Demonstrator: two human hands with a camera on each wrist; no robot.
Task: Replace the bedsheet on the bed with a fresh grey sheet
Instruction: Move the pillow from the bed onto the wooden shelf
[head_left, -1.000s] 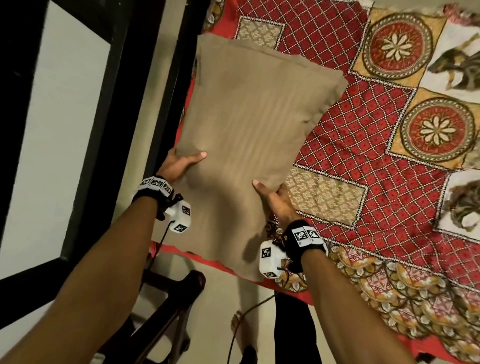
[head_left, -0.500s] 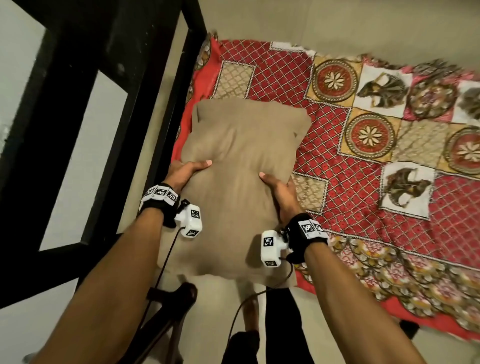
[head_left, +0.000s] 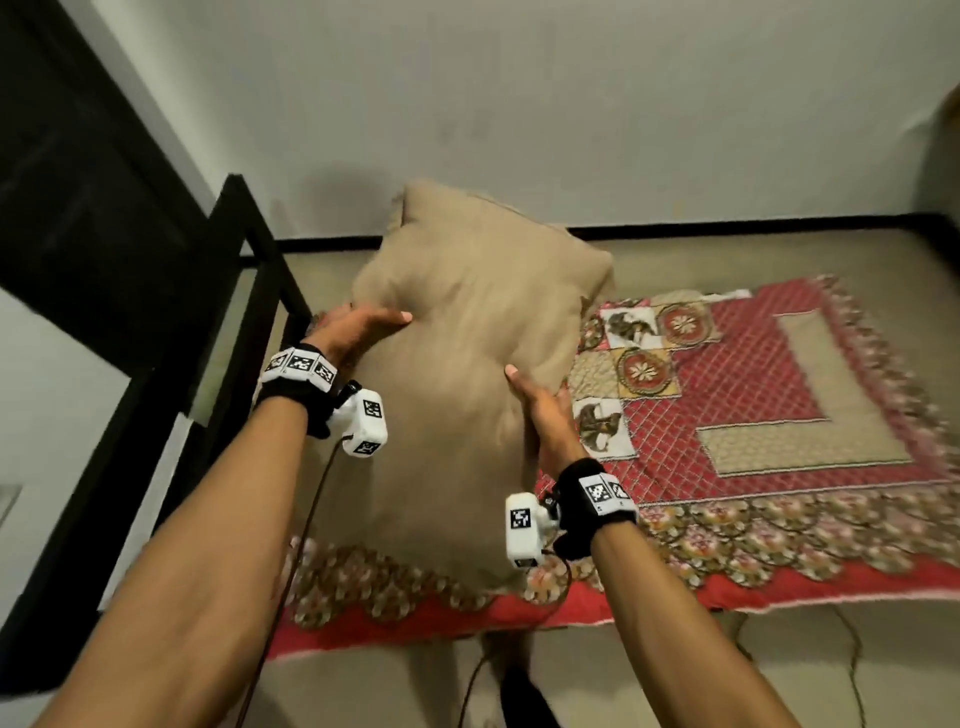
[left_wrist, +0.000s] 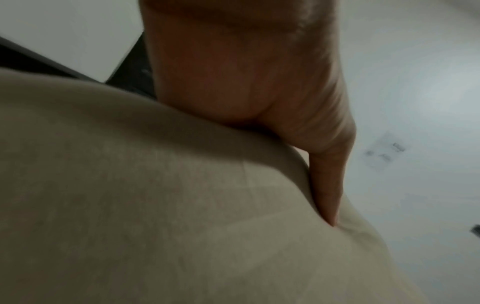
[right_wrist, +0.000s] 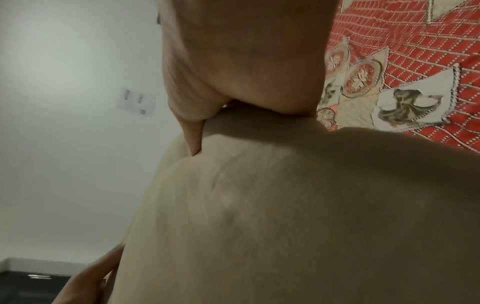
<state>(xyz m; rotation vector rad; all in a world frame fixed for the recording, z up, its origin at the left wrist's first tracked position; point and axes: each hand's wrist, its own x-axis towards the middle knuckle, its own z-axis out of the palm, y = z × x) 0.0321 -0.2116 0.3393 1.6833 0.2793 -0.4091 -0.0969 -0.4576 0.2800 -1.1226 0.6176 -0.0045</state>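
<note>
I hold a tan pillow (head_left: 467, 332) up in the air over the left part of the bed. My left hand (head_left: 358, 330) grips its left edge, thumb on top and fingers hidden behind it. My right hand (head_left: 540, 410) grips its right edge the same way. The left wrist view shows my left thumb (left_wrist: 327, 185) pressing into the pillow (left_wrist: 155, 205). In the right wrist view my right thumb (right_wrist: 192, 133) dents the pillow (right_wrist: 285, 205). Below lies the red patterned bedsheet (head_left: 753, 395), spread over the bed (head_left: 571, 608). No grey sheet is in view.
A black bed frame (head_left: 249, 249) and dark furniture (head_left: 78, 208) stand at the left. A white wall (head_left: 519, 104) runs behind the bed, with a black skirting strip (head_left: 727, 223) at its foot. Cables (head_left: 306, 525) hang from the wrist cameras toward the floor (head_left: 779, 675).
Both hands have lifted the pillow off the red sheet and tilted it upright. The head view has swung up, so the wall and the whole sheet now show.
</note>
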